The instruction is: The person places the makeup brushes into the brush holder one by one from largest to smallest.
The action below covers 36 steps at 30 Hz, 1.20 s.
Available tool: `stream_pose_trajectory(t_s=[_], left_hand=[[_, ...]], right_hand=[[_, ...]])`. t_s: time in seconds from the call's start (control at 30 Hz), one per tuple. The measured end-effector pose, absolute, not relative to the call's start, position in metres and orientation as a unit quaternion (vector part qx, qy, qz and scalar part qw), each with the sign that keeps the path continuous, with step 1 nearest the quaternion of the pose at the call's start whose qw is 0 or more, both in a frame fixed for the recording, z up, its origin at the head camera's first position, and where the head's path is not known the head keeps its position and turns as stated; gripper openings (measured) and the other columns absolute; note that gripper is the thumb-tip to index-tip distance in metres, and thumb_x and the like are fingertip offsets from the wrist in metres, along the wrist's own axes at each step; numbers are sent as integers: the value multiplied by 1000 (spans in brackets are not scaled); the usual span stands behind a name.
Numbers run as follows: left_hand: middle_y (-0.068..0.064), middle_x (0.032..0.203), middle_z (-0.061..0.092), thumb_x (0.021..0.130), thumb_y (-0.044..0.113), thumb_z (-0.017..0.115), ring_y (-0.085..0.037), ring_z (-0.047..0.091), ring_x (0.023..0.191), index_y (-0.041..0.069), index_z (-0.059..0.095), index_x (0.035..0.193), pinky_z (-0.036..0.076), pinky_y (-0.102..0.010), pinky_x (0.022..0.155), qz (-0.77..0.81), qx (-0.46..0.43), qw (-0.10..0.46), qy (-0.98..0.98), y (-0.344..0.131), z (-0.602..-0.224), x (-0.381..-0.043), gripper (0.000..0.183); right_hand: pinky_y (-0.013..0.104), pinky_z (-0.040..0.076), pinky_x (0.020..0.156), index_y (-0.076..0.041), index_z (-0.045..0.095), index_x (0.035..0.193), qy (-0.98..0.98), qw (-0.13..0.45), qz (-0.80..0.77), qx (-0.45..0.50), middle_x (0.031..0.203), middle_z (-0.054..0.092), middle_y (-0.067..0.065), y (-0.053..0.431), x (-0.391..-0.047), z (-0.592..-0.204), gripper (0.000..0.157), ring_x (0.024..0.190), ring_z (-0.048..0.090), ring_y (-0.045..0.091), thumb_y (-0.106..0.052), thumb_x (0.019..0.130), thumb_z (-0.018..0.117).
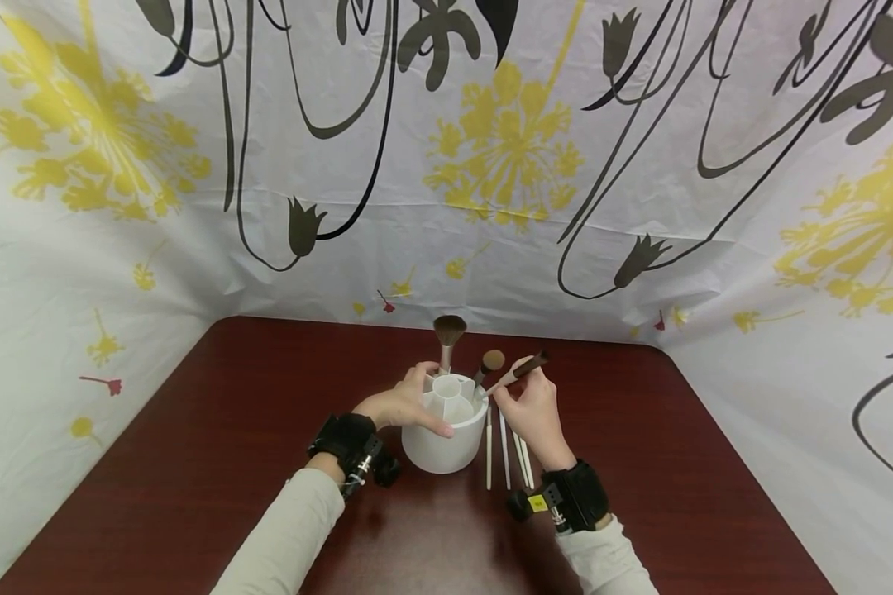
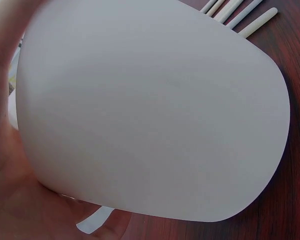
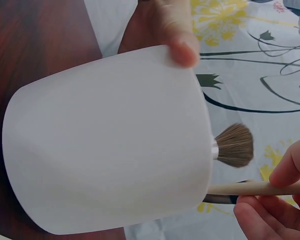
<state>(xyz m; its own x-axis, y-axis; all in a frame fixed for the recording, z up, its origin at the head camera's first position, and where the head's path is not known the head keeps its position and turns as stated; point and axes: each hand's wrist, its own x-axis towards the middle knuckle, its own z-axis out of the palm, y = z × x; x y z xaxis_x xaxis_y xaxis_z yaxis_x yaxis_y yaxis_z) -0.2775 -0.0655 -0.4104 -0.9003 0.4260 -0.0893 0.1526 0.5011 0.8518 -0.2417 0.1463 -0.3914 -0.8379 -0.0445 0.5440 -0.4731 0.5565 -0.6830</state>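
My left hand [image 1: 402, 405] grips the white round brush holder [image 1: 442, 450] from its left side, thumb over the front rim. Dividers split the holder's top into compartments around a central ring. A fluffy makeup brush [image 1: 450, 330] stands bristles up at the back, and a second brush with a rounded tan head [image 1: 493, 360] leans at the right. Between thumb and fingers, my right hand [image 1: 533, 413] pinches a slanted makeup brush [image 1: 524, 368]. Its pale handle [image 3: 230, 189] points down at the holder's right rim; whether the tip is inside, I cannot tell.
Several thin pale handles [image 1: 489, 454] lie side by side on the dark red wooden table [image 1: 268, 388], right of the holder and partly under my right hand. A white patterned sheet [image 1: 387, 273] hangs behind the table and along its sides.
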Motion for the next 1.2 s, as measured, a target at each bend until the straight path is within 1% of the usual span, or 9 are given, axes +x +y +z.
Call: stream_pose_trajectory(t_s=[0.1,0.17,0.27,0.33,0.4,0.57,0.77,1.03,1.2], left_hand=[[-15,137,28,58,26,84,-29,33,121,11,22,138,30,-46,97,470,170,145,854,-66,-410,-277,102],[-16,137,27,58,26,84,-29,33,121,11,22,138,30,-46,98,467,172,143,856,-66,-411,-278,103],[-16,138,27,58,26,84,-29,33,121,11,22,139,29,-46,98,464,172,142,857,-66,-411,-278,103],[-16,138,27,58,27,84,-29,33,121,11,22,139,29,-46,98,463,173,142,858,-66,-412,-279,103],[-15,137,27,59,27,84,-29,33,121,11,21,139,29,-46,98,464,173,144,857,-66,-412,-279,103],[-14,138,26,58,27,84,-29,32,121,12,21,139,30,-47,97,461,171,148,858,-65,-412,-279,104],[-13,139,26,58,27,84,-28,32,122,13,22,139,30,-46,98,458,169,146,861,-65,-413,-280,103],[-13,138,27,57,29,84,-28,32,122,14,22,139,29,-45,98,453,169,142,864,-66,-414,-281,104],[-13,138,27,57,30,84,-28,32,122,13,22,139,30,-46,98,454,166,141,864,-66,-416,-281,104]], right_hand=[[24,36,43,-3,51,95,-849,235,451,145,74,60,8,146,-242,-394,20,42,39,6,2,77,59],[24,37,43,-2,50,95,-848,233,454,144,75,60,9,146,-243,-395,21,44,43,9,2,77,60],[24,42,50,0,49,98,-851,226,452,144,79,60,10,144,-244,-399,23,58,55,16,1,77,60],[25,44,52,1,48,101,-856,217,447,141,81,60,10,142,-244,-401,26,67,59,19,0,78,60],[25,45,55,1,47,102,-863,211,438,138,82,60,10,140,-244,-404,28,72,61,19,-1,78,60],[25,46,55,0,47,101,-870,216,418,145,81,59,11,137,-245,-410,27,71,61,19,1,77,60],[23,41,48,2,47,98,-866,215,421,162,78,55,9,136,-246,-414,25,62,54,15,3,76,60],[22,42,51,2,50,93,-867,225,410,176,77,55,8,134,-247,-418,24,63,52,15,3,73,63],[22,40,53,-2,51,88,-870,224,404,172,75,54,5,133,-247,-418,18,63,49,13,2,74,62]])
